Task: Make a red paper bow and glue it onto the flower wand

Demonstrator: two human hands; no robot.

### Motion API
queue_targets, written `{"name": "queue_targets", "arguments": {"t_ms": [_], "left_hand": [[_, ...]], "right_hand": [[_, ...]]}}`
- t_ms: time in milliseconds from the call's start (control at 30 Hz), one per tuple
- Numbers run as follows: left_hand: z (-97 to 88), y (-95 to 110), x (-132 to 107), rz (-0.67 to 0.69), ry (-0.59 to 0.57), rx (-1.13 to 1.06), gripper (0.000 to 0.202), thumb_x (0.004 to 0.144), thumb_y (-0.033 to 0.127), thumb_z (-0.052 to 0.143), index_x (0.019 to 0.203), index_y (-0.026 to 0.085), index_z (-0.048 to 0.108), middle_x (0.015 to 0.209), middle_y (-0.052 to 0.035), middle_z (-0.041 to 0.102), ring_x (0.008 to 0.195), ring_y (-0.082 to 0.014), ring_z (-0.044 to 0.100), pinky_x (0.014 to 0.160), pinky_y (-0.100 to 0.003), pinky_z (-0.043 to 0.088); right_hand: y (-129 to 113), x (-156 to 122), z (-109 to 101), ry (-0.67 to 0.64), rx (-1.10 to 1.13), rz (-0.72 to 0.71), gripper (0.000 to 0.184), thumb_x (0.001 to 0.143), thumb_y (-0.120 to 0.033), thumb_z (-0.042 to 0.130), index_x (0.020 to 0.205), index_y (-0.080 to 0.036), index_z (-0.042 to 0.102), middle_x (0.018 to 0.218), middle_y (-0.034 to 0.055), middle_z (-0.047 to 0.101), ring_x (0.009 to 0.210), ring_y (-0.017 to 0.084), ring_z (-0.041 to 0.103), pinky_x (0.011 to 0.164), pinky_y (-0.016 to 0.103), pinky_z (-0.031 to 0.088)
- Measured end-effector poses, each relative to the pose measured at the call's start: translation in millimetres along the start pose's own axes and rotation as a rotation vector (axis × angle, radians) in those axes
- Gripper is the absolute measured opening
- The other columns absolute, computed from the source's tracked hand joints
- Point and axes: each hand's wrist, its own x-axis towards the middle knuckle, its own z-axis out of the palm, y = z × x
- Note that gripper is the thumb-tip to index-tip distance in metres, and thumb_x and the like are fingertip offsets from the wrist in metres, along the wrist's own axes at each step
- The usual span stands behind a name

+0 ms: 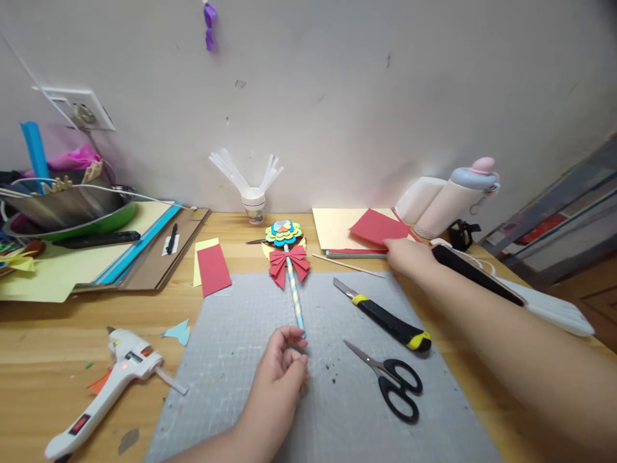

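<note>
My left hand (284, 363) pinches the lower end of a striped paper stick (295, 297) that lies on the grey cutting mat (241, 386). The stick carries a red paper bow (288, 263) and a layered paper flower (283, 233) at its far end. My right hand (407, 256) reaches out to the back right and touches a red paper sheet (378, 228) lying on a stack of cream paper (337, 226); its fingers are mostly hidden.
A yellow-black utility knife (385, 316) and black scissors (393, 381) lie on the mat's right side. A white glue gun (108, 386) is at the front left. A red paper strip (213, 269), a paper cup with white strips (253, 207), a metal bowl (62, 206) and a water bottle (456, 196) stand further back.
</note>
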Motion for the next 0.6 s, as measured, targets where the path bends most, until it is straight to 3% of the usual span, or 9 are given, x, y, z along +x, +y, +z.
{"name": "queue_targets", "arguments": {"t_ms": [167, 233, 300, 433, 600], "left_hand": [[-0.7, -6, -1, 0.002, -0.039, 0.064, 0.026, 0.081, 0.019, 0.048, 0.106, 0.021, 0.044, 0.079, 0.0035, 0.049, 0.056, -0.0084, 0.034, 0.054, -0.023, 0.028], [-1.6, -9, -2, 0.014, -0.051, 0.081, 0.026, 0.081, 0.019, 0.047, 0.107, 0.021, 0.044, 0.078, 0.0035, 0.048, 0.058, -0.0093, 0.035, 0.055, -0.024, 0.028], [-2.1, -10, -1, 0.012, -0.066, 0.085, 0.026, 0.082, 0.019, 0.047, 0.108, 0.021, 0.044, 0.078, 0.0033, 0.048, 0.059, -0.0098, 0.035, 0.056, -0.024, 0.029], [-1.7, -8, -1, 0.004, -0.089, 0.078, 0.025, 0.083, 0.022, 0.048, 0.107, 0.021, 0.043, 0.080, 0.0029, 0.048, 0.060, -0.0099, 0.035, 0.057, -0.025, 0.030], [-0.4, -7, -2, -0.004, -0.098, 0.065, 0.024, 0.082, 0.023, 0.049, 0.106, 0.021, 0.044, 0.079, 0.0030, 0.046, 0.060, -0.0104, 0.036, 0.057, -0.026, 0.029]], "right_hand": [[-36, 10, -9, 0.115, 0.027, -0.179, 0.029, 0.093, -0.032, 0.054, 0.119, -0.018, 0.057, 0.120, 0.0085, 0.059, 0.103, 0.022, 0.060, 0.087, 0.043, 0.051], [-60, 13, -4, 0.140, 0.065, -0.262, 0.025, 0.097, -0.030, 0.045, 0.117, -0.024, 0.059, 0.119, 0.0047, 0.061, 0.110, 0.020, 0.056, 0.094, 0.039, 0.047], [-82, 14, 6, 0.138, 0.095, -0.313, 0.027, 0.095, -0.034, 0.050, 0.116, -0.019, 0.059, 0.119, 0.0074, 0.061, 0.106, 0.021, 0.059, 0.090, 0.042, 0.049], [-110, 16, 26, 0.116, 0.122, -0.298, 0.039, 0.090, -0.049, 0.052, 0.112, -0.018, 0.060, 0.115, 0.0099, 0.063, 0.101, 0.025, 0.060, 0.083, 0.042, 0.049], [-119, 19, 35, 0.093, 0.128, -0.249, 0.057, 0.074, -0.055, 0.067, 0.117, -0.020, 0.058, 0.122, 0.0148, 0.060, 0.112, 0.036, 0.054, 0.085, 0.048, 0.046]]}}
